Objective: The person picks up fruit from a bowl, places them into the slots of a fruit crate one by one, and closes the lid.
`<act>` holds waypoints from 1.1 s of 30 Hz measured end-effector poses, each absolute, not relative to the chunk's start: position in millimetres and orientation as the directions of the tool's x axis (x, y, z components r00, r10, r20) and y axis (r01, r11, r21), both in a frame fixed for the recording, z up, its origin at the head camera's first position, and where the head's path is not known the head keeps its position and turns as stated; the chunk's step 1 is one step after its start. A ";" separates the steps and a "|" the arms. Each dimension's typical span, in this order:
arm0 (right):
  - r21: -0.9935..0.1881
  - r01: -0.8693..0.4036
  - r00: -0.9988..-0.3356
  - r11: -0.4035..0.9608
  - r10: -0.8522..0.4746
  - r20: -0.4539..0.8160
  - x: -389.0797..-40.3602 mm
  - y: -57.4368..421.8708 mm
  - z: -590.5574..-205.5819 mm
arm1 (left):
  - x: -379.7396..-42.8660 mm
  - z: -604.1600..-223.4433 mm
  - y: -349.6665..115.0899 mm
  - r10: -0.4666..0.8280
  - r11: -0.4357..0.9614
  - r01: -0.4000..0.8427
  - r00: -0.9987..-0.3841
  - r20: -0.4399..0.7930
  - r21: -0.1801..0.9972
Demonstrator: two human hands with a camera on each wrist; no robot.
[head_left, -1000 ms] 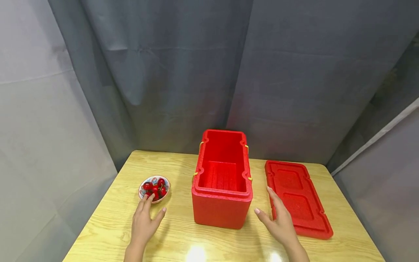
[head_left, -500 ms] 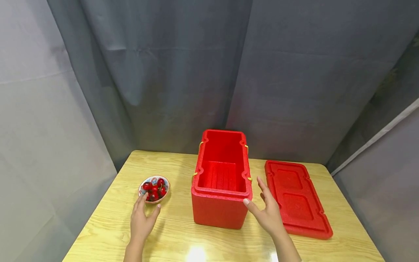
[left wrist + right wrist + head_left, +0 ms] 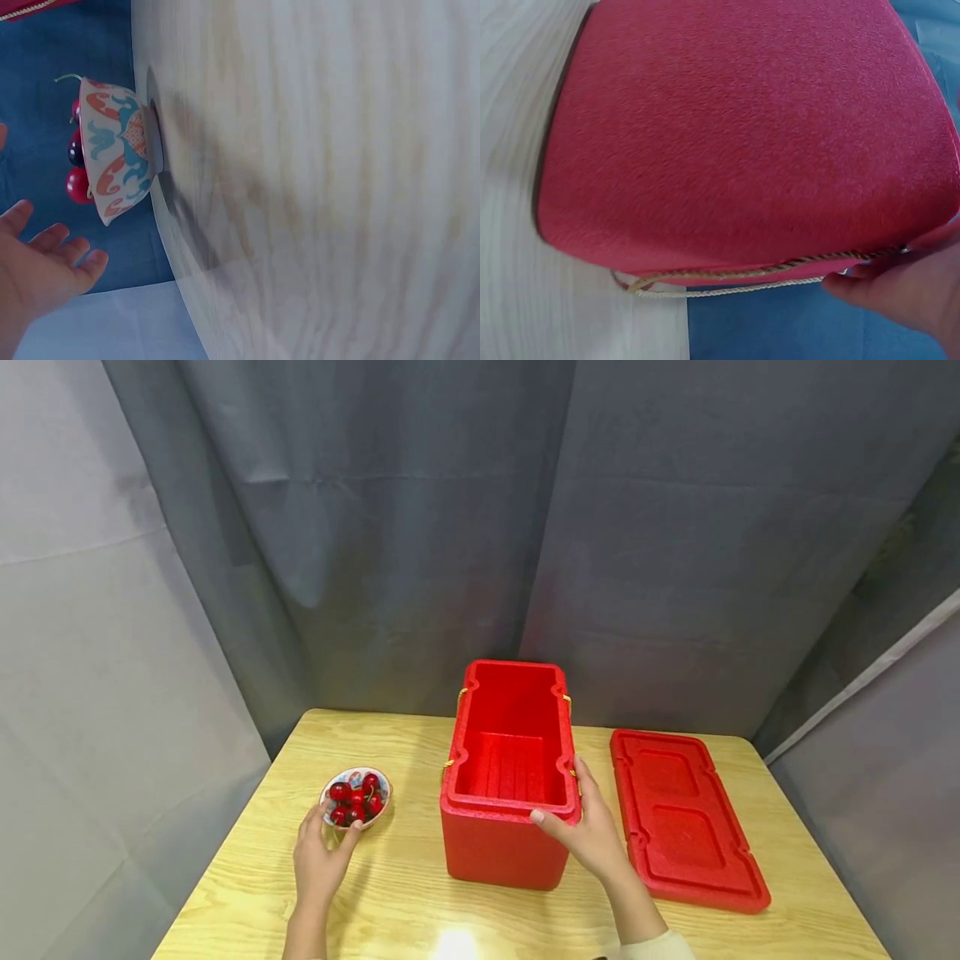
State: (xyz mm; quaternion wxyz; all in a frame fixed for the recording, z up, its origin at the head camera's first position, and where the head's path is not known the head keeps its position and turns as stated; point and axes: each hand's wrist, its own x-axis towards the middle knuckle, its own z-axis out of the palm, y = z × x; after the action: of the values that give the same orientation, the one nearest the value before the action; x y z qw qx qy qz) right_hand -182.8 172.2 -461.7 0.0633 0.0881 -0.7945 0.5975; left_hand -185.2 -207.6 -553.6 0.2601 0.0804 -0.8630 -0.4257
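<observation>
My left hand is at the near side of a small patterned bowl holding several red cherries. Its fingers and thumb are spread, fingertips right by the bowl's rim, nothing between them. In the left wrist view the fingers show below the bowl, palm partly in sight. My right hand is at the near right corner of a lidless red foam box. The thumb overlaps the front rim, and the straight fingers lie along the right side. In the right wrist view, fingertips meet the box's edge beside a yellow cord.
To the right of the box lies its red lid on the wooden table. A grey curtain hangs behind the table, and lighter cloth covers the left side.
My right hand has moved left and forward from beside the lid to the box's corner. My left hand has shifted slightly left and back at the bowl.
</observation>
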 end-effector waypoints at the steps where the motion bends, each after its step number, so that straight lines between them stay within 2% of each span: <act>1: -0.938 -0.212 -0.977 0.274 -0.067 0.201 -184.4 171.7 -461.1 | -186.5 -553.3 -208.6 -0.365 0.621 0.079 -0.851 0.377 0.780; 8: -0.949 -0.174 -0.982 0.264 -0.120 0.146 -192.1 176.6 -455.2 | -195.2 -551.2 -210.9 -0.366 0.580 0.041 -0.879 0.305 0.814; 16: -0.966 -0.168 -0.971 0.197 -0.205 0.128 -184.7 177.0 -432.5 | -203.8 -552.2 -214.3 -0.352 0.569 0.036 -0.892 0.284 0.822; 20: -0.973 -0.162 -0.968 0.162 -0.217 0.125 -190.1 180.1 -445.5 | -212.0 -557.6 -218.2 -0.375 0.567 0.079 -0.861 0.342 0.820; 24: -0.969 -0.128 -0.978 0.211 -0.189 0.088 -194.4 181.8 -456.4 | -220.1 -563.0 -221.5 -0.429 0.547 0.118 -0.810 0.399 0.828; 33: -0.968 -0.086 -0.983 0.235 -0.180 0.044 -181.5 176.2 -429.2 | -238.8 -570.0 -225.8 -0.494 0.465 0.038 -0.818 0.295 0.884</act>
State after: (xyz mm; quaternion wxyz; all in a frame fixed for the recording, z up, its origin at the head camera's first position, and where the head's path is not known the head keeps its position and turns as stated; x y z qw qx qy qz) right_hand -181.5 176.2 -429.2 -0.0384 0.0848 -0.7848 0.6127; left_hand -238.8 -225.8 -570.0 0.2672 0.1399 -0.8132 -0.4977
